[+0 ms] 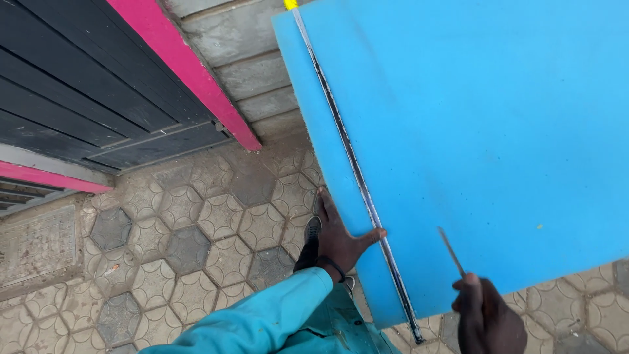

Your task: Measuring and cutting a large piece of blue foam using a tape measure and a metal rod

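a large blue foam sheet (pixel 485 131) is seen slanting over the paved floor (pixel 196 249), with a dark line (pixel 357 177) already run along it close to its left edge. the left hand (pixel 341 239) is laid flat on the narrow strip left of that line, fingers spread and thumb stretched toward the line, so nothing is clasped by this grip; the foam is only pressed and steadied. the right hand (pixel 488 314) is closed in a fist around a thin blade (pixel 451 250) (a knife or slim rod, it cannot be told which), whose tip is pointed up and away over the blue surface.

judged from this, the cut is best kept on the dark line, with the blade held steeply and the strip pinned close beside it, fingers kept clear of the edge.

the blade lies just right of the line, near its lower end, apart from the left thumb. a black shoe (pixel 312 229) is seen beneath the left wrist.
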